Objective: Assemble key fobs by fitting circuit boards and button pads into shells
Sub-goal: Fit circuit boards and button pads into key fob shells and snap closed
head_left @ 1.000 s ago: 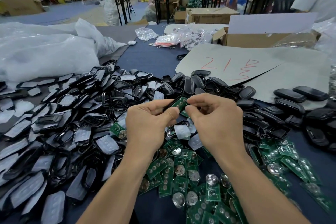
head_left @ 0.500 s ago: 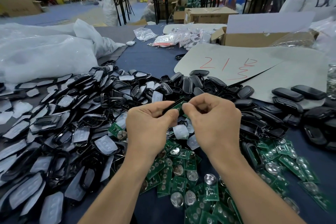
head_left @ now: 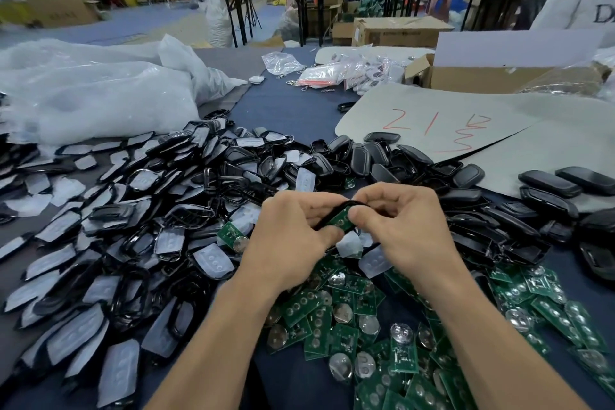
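Observation:
My left hand (head_left: 286, 236) and my right hand (head_left: 402, 226) meet over the middle of the table and together pinch a black key fob shell (head_left: 327, 217) with a green circuit board (head_left: 342, 220) lying in it. Fingertips of both hands cover the shell's ends. Below the hands lies a heap of green circuit boards (head_left: 349, 326) with round coin cells. A wide pile of black shell frames with translucent button pads (head_left: 133, 226) fills the left side. Black shell backs (head_left: 382, 160) are heaped behind and to the right of the hands.
A grey card sheet with red writing (head_left: 449, 130) lies at the right rear, an open cardboard box (head_left: 482, 76) behind it. Large clear plastic bags (head_left: 83, 93) sit at the left rear. Small bagged parts (head_left: 332, 73) lie far centre. A person in white (head_left: 579, 3) stands at the far right.
The board has sunk from tilted above my fingers down into the black shell, and my thumbs have closed over it. Both hands stay in the same place.

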